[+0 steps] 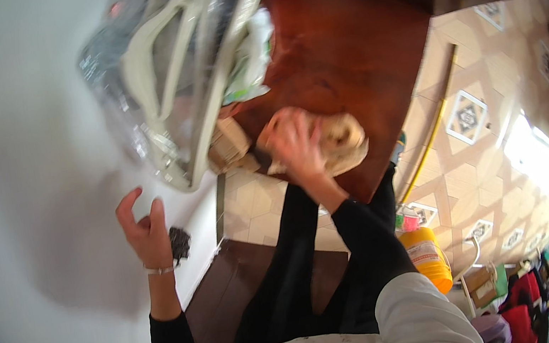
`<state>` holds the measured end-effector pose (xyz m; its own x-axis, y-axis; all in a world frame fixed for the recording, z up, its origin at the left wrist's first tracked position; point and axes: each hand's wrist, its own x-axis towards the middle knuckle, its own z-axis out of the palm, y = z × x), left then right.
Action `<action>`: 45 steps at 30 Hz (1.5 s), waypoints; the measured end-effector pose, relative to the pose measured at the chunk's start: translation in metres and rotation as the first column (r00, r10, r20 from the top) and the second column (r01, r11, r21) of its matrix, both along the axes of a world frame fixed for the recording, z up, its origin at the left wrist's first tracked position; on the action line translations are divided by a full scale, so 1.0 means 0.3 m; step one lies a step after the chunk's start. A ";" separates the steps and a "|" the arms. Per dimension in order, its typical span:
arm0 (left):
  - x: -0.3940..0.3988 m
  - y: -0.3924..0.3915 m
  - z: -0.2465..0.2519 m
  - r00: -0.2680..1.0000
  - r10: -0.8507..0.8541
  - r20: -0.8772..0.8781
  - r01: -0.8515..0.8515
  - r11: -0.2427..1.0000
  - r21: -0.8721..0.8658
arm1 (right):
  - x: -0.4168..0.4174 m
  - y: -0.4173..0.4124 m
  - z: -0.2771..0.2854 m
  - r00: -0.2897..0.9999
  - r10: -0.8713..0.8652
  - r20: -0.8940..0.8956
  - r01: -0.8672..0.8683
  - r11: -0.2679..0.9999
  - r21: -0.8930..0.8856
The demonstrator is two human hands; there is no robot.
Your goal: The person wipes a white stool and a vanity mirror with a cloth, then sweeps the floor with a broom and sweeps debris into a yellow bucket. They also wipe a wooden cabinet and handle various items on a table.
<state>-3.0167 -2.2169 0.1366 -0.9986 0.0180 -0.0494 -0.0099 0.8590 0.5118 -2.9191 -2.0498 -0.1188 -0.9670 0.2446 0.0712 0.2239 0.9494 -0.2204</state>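
My right hand (298,149) lies on a crumpled tan cloth (342,142), its fingers bent over the cloth's left part. The cloth rests near the front edge of a reddish-brown wooden tabletop (348,57). My left hand (147,234) is raised in front of the white wall, thumb and fingers apart, with nothing in it. Just above that hand are pale frames shaped like clothes hangers (145,68), wrapped in clear plastic (101,64). A small cardboard box (229,143) sits between this bundle and the cloth.
A white and green plastic packet (252,62) lies behind the wrapped bundle. Dark brown boards (238,279) are beside my legs. On the tiled floor at right are a long yellow strip (431,138) and a yellow bucket (426,260). Boxes (481,284) and other belongings stand beyond it.
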 end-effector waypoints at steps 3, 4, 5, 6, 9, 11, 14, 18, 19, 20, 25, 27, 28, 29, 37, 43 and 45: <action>0.047 0.000 0.013 0.996 0.003 0.092 -0.016 0.990 0.138 | 0.252 0.004 0.011 0.934 0.355 -0.049 -0.358 0.924 -0.131; 0.057 0.019 0.019 0.994 0.001 0.106 -0.018 0.987 0.160 | 0.319 0.071 0.006 0.925 0.373 -0.072 -0.380 0.917 -0.120; 0.068 0.035 0.024 0.993 -0.001 0.116 -0.021 0.983 0.181 | 0.385 0.149 -0.006 0.914 0.394 -0.099 -0.403 0.909 -0.108; 0.080 0.058 0.029 0.993 -0.035 0.115 0.008 0.974 0.225 | 0.456 0.230 -0.030 0.951 0.283 -0.121 -0.296 0.949 -0.106; 0.148 0.138 0.052 0.968 -0.036 0.247 -0.039 0.955 0.296 | 0.476 0.605 -0.047 1.000 0.023 -0.018 -0.025 0.991 -0.128; 0.209 0.225 0.073 0.928 -0.189 0.322 0.041 0.908 0.416 | 0.388 0.864 -0.012 0.977 -0.213 0.033 0.213 0.977 -0.001; 0.298 0.297 0.019 0.850 -0.319 0.420 0.057 0.848 0.527 | 0.048 0.941 0.154 0.976 -0.137 -0.169 0.102 0.974 -0.200; 0.370 0.439 -0.004 0.734 -0.498 0.462 0.200 0.808 0.554 | -0.214 0.895 0.087 0.985 -0.106 -0.138 0.099 0.993 -0.058; 0.375 0.460 -0.016 0.716 -0.552 0.428 0.297 0.795 0.529 | -0.185 0.875 0.053 0.969 -0.172 -0.179 0.184 0.981 0.053; 0.369 0.506 -0.034 0.705 -0.542 0.458 0.273 0.803 0.530 | -0.156 0.883 0.018 0.948 -0.232 -0.220 0.245 0.969 0.034; 0.337 0.588 -0.209 0.713 -0.594 0.373 0.396 0.780 0.484 | 0.267 0.613 -0.055 0.887 -0.420 -0.189 0.391 0.904 -0.172; 0.317 0.674 -0.321 0.678 -0.634 0.371 0.462 0.761 0.456 | 0.509 0.533 -0.049 0.778 -0.614 -0.134 0.480 0.718 -0.503; 0.288 0.718 -0.401 0.660 -0.646 0.383 0.529 0.762 0.373 | 0.622 0.487 -0.059 0.716 -0.698 -0.020 0.496 0.529 -0.689; 0.249 0.790 -0.479 0.634 -0.664 0.396 0.598 0.746 0.294 | 0.729 0.441 -0.076 0.644 -0.718 0.264 0.665 0.355 -0.657; -0.127 1.473 -0.755 0.511 -0.555 0.656 0.851 0.220 -0.478 | 0.857 0.659 -0.297 0.392 -0.630 0.671 -0.188 -0.768 -0.612; -0.119 1.604 -0.841 0.449 -0.431 0.782 0.865 -0.009 -0.501 | 0.647 0.844 -0.475 0.281 -0.720 0.635 -0.266 -0.694 -0.669; -0.124 1.602 -0.840 0.469 -0.403 0.786 0.858 -0.002 -0.514 | 0.549 0.940 -0.553 0.240 -0.788 0.567 -0.216 -0.613 -0.760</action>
